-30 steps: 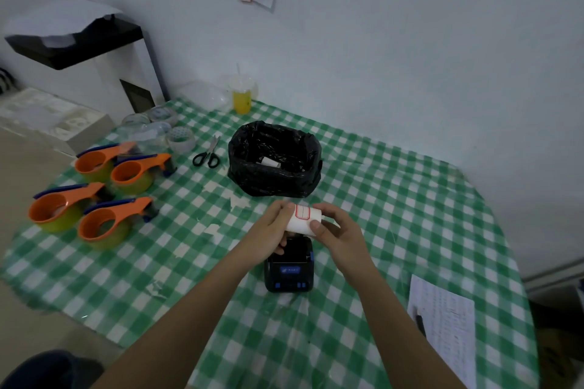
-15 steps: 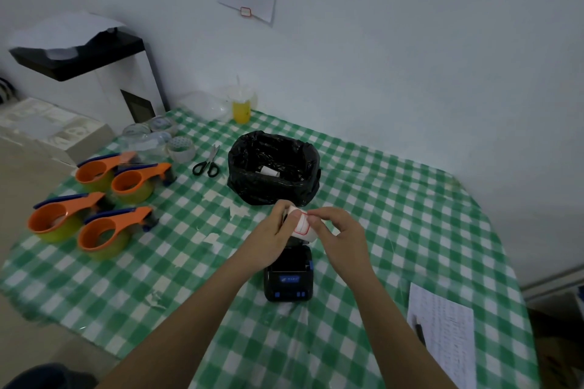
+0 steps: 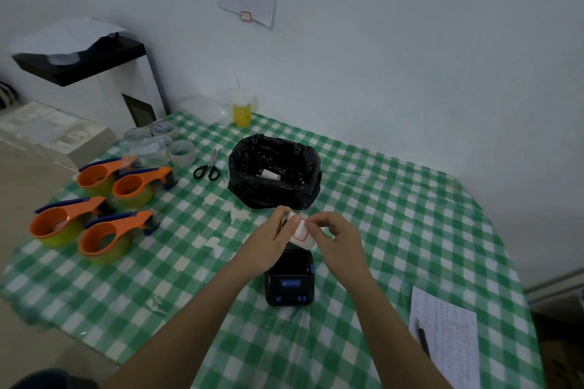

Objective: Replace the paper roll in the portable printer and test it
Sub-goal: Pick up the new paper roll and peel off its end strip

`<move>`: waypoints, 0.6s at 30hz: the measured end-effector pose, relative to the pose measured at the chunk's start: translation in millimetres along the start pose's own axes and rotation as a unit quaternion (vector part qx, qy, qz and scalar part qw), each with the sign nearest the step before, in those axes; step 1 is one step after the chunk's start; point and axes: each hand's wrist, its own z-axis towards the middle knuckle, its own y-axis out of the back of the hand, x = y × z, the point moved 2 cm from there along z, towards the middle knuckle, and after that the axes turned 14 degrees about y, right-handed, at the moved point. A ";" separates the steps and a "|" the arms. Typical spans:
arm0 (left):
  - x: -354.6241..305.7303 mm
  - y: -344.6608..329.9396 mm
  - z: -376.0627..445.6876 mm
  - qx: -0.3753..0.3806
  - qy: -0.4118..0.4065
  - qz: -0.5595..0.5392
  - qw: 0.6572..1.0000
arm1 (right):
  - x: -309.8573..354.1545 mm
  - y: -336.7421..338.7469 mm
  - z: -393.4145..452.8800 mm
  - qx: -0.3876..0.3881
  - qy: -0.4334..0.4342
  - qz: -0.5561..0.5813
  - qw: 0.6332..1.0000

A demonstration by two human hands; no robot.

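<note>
A white paper roll (image 3: 301, 233) with a red-outlined sticker is held in the air just above the black portable printer (image 3: 290, 280). My left hand (image 3: 265, 241) grips the roll from the left. My right hand (image 3: 335, 238) pinches the sticker edge on the roll's right side with thumb and forefinger. The printer sits on the green checked tablecloth (image 3: 395, 230) with its lid open and its paper bay showing dark. Blue buttons are on its front face.
A black bag-lined bin (image 3: 274, 171) stands just behind the hands, with a white roll inside. Scissors (image 3: 208, 166), several orange tape dispensers (image 3: 104, 218), tape rolls (image 3: 181, 151) and a yellow drink cup (image 3: 242, 109) lie left and back. A printed sheet with a pen (image 3: 445, 338) is at the right.
Both hands turned the roll and lifted it slightly. My right hand shifted from holding the roll's end to pinching the red-outlined sticker. The camera view tilted up a little.
</note>
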 end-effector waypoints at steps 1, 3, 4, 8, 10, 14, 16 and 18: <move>1.5 -0.3 0.7 0.003 0.004 -0.006 1.000 | -1.6 -0.7 0.5 0.003 -0.011 0.008 1.000; 2.8 -1.0 2.3 0.006 0.015 -0.020 1.000 | -2.7 -1.4 1.4 0.003 -0.036 0.038 0.999; 2.3 -1.3 2.7 0.008 0.021 -0.026 0.999 | -2.2 -1.5 1.4 -0.001 -0.047 0.059 0.997; 0.7 -2.3 3.1 0.011 0.040 -0.044 0.998 | -5.4 -1.8 -1.1 -0.013 -0.066 0.112 0.991; 0.2 -2.0 2.8 0.013 0.042 -0.047 0.998 | -6.7 -2.5 -2.2 -0.011 -0.072 0.121 0.990; -1.3 -2.6 2.3 0.017 0.048 -0.051 0.997 | -7.7 -3.1 -2.1 -0.017 -0.069 0.124 0.990; -1.0 -3.2 3.0 0.021 0.057 -0.055 0.997 | -9.8 -2.9 -3.1 -0.018 -0.065 0.118 0.991; 1.2 -3.2 4.4 0.027 0.070 -0.066 0.995 | -12.6 -2.9 -4.9 -0.021 -0.059 0.107 0.992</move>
